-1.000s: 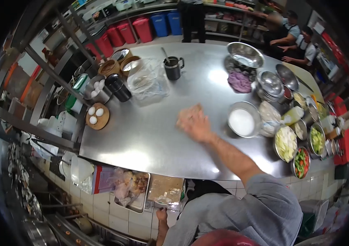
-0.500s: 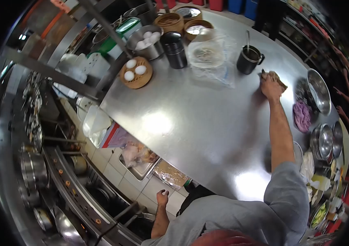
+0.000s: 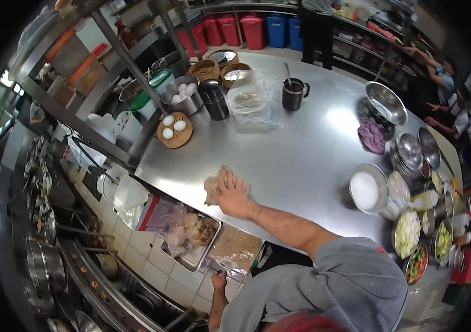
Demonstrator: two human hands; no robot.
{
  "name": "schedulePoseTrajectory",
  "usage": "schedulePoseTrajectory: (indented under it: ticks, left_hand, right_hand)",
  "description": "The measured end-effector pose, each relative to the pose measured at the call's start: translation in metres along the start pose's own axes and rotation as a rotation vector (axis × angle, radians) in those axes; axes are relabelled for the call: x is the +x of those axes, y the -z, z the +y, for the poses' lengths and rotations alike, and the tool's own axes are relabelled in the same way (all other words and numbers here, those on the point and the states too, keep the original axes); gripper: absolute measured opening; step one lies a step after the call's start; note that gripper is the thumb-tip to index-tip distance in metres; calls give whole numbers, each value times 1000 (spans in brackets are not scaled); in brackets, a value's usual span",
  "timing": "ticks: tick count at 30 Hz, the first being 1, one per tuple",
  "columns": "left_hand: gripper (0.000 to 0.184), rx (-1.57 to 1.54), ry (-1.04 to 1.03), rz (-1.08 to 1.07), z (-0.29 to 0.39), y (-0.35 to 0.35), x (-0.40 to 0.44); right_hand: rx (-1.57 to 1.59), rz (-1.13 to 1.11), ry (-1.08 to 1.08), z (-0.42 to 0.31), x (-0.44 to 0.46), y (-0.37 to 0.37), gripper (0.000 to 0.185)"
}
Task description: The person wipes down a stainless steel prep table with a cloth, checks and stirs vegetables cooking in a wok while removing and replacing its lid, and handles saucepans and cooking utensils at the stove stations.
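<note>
My right hand (image 3: 232,195) lies on a brown cloth (image 3: 211,189), pressing it against the steel table (image 3: 280,160) near its front left edge. The fingers are spread over the cloth, which shows around them. Down by my side, my left hand (image 3: 219,279) hangs beyond the table edge with its fingers curled in; whether it holds anything is too small to tell. Below the edge, near that hand, are a tray of bagged meat (image 3: 192,235) and a plastic-wrapped box (image 3: 235,247).
Three eggs on a round wooden lid (image 3: 174,130), a black canister (image 3: 214,100), plastic bags (image 3: 255,102) and a dark mug (image 3: 293,94) stand farther back. Rightward are a purple cloth (image 3: 371,136), a bowl of white contents (image 3: 367,189) and vegetable bowls (image 3: 407,233). Other people (image 3: 446,83) are at back right.
My right hand and the cloth have moved from near the mug to the front left edge of the table. The camera view has turned. My left hand stays low.
</note>
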State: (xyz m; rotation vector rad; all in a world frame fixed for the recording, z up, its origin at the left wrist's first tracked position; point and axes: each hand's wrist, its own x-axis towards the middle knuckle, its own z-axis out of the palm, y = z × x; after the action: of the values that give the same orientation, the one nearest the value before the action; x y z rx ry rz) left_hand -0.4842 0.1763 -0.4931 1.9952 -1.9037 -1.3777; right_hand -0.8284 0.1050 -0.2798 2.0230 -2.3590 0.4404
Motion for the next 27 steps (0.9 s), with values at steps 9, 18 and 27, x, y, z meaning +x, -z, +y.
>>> schedulePoseTrajectory:
  ticks: [9,18,27]
  left_hand:
    - [36,127,-256,-135,-95,30,27]
    - [40,259,-81,-171,-125,58,-59]
    - [35,92,-172,-98,-101,13,-80]
  right_hand:
    - [122,102,-282,17,-215,61,36]
    - [-117,214,-785,30,-394,103,39]
    - [4,258,-669,64,-414,106,39]
